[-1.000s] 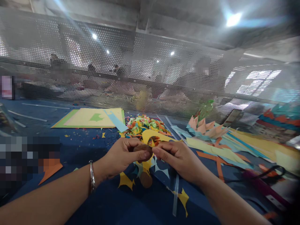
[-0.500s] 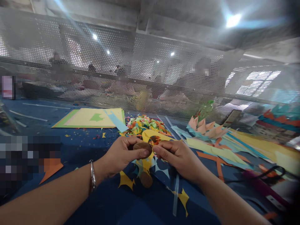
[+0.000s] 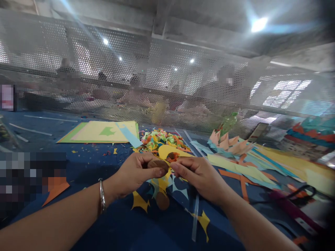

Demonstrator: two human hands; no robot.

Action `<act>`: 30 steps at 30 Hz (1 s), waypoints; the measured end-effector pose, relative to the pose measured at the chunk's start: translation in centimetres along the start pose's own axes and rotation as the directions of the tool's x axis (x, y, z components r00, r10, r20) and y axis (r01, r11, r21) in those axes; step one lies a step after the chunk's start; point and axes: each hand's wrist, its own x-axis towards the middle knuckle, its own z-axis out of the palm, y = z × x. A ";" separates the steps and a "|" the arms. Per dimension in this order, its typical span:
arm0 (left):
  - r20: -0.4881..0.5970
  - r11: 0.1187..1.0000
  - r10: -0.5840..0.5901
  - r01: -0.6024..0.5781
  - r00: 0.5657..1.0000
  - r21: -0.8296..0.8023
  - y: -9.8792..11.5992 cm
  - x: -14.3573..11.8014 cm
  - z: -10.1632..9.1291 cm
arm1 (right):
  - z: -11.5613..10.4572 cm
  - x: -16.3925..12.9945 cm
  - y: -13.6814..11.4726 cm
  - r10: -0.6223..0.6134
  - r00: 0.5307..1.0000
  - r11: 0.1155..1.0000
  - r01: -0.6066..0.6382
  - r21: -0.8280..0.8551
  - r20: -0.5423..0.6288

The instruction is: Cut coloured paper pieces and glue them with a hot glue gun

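Both hands meet at the middle of the view, above a litter of cut paper. My left hand (image 3: 140,170), with a silver bangle on its wrist, is closed on a round brown paper piece (image 3: 157,164), thumb on top. Close beside it, the fingertips of my right hand (image 3: 190,170) are pinched together at the piece's right edge; what lies between them is too small to make out. Another brown paper disc (image 3: 162,201) rests on the table just below. Behind the fingers lies a yellow paper piece (image 3: 164,150) with a curled orange-brown bit (image 3: 172,157) near it.
A pile of coloured paper scraps (image 3: 163,137) lies beyond the hands. Paper sheets (image 3: 86,131) are stacked at left. Pink folded paper points (image 3: 227,141), a green bottle (image 3: 229,122) and paper strips (image 3: 243,169) lie right. A perforated metal screen (image 3: 167,80) stands behind the blue table (image 3: 117,226).
The brown paper in my left hand has tilted slightly, and a small gap shows between it and my right fingertips. More of the orange-brown bit behind is visible.
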 end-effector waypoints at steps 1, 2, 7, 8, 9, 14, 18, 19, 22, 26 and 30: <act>0.001 1.000 0.002 -0.002 1.000 0.010 0.1 0.0 0.0 | 0.0 0.0 0.0 -0.002 1.000 1.000 0.002 -0.002 -0.001; 0.001 1.000 0.004 -0.004 1.000 0.019 0.1 0.0 0.0 | 0.0 0.0 -0.1 -0.004 1.000 1.000 0.004 -0.005 0.000; 0.020 0.997 0.018 -0.019 1.000 0.081 0.4 0.1 -0.1 | 0.1 0.1 0.0 0.006 1.000 1.000 -0.005 -0.015 0.029; 0.030 0.996 0.016 -0.019 0.999 0.093 0.4 0.1 -0.1 | 0.1 0.1 0.0 0.007 0.999 1.000 -0.006 -0.018 0.037; 0.043 0.994 0.014 -0.019 0.999 0.107 0.5 0.1 -0.1 | 0.1 0.1 0.0 0.004 0.999 1.000 -0.002 -0.026 0.044; 0.106 0.980 0.025 -0.045 0.994 0.193 0.8 -0.1 -0.2 | 0.1 0.0 -0.1 -0.022 0.998 0.998 0.026 -0.065 0.055; 0.129 0.976 0.034 -0.061 0.991 0.208 0.8 -0.1 -0.4 | 0.0 -0.1 0.0 -0.025 0.998 0.996 0.030 -0.087 0.061; 0.134 0.976 0.032 -0.059 0.991 0.209 0.7 -0.1 -0.4 | 0.0 -0.1 0.0 -0.026 0.998 0.995 0.032 -0.092 0.064; 0.142 0.976 0.021 -0.051 0.990 0.212 0.6 0.0 -0.6 | 0.0 -0.1 0.0 -0.031 0.997 0.993 0.038 -0.108 0.066; 0.161 0.976 0.014 -0.049 0.987 0.212 0.8 0.1 -0.8 | 0.1 -0.1 -0.1 -0.023 0.997 0.993 0.032 -0.116 0.077; 0.198 0.972 0.000 -0.046 0.980 0.230 0.7 0.0 -0.9 | 0.2 0.0 -0.3 -0.015 0.997 0.995 0.023 -0.102 0.077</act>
